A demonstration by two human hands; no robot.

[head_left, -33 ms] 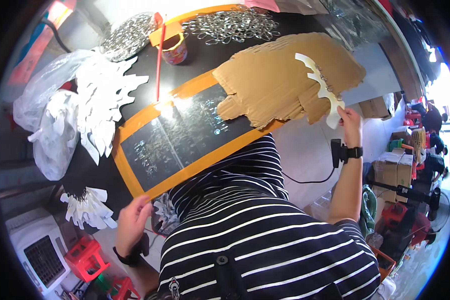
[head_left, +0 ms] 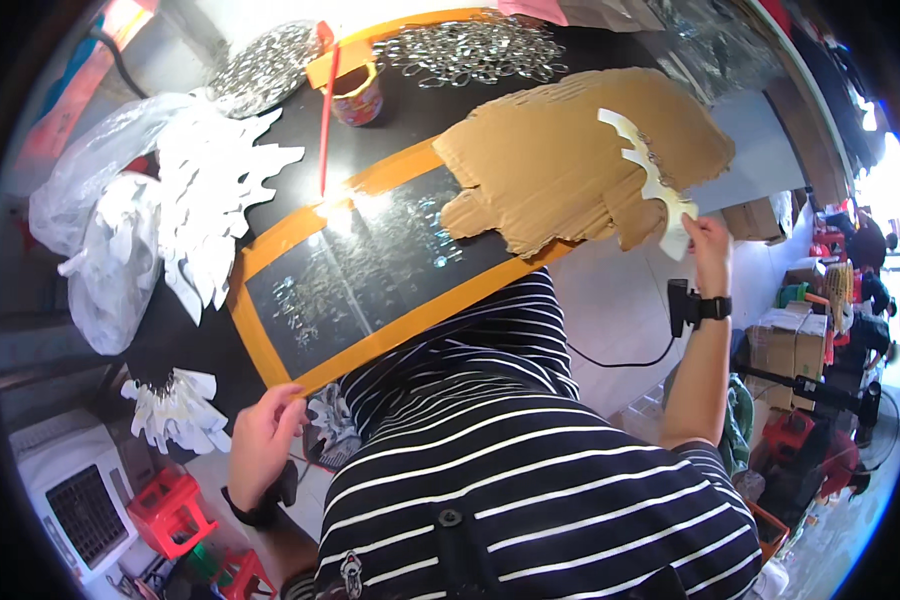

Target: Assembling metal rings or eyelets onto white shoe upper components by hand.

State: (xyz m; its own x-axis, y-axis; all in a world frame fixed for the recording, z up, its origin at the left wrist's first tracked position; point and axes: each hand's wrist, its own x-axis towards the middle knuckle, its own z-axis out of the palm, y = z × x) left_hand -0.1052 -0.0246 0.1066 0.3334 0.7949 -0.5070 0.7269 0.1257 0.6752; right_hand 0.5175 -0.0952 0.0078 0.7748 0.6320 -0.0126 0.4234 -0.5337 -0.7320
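My right hand (head_left: 707, 250) pinches the lower end of a white, scalloped strip (head_left: 654, 180) at the right. Small metal rings hang along the strip's inner curve. Behind its upper part lies a torn piece of brown cardboard (head_left: 550, 150) on the tabletop. My left hand (head_left: 262, 445) is at the near left corner of a dark panel (head_left: 360, 270) edged with orange tape. Its fingers reach to that corner, a little apart from the thumb, and I see nothing held. Next to this hand hangs a bunch of white pieces (head_left: 180, 412) on rings.
Many white cut pieces (head_left: 205, 200) and clear plastic bags (head_left: 105, 260) lie at the left. At the back are heaps of metal rings (head_left: 470, 50), a patterned cup (head_left: 358, 103) and a red stick (head_left: 327, 130). Red stools (head_left: 170, 512) stand below left.
The whole view has shifted slightly. Both hands keep nearly the same places, and the right one still holds the white strip.
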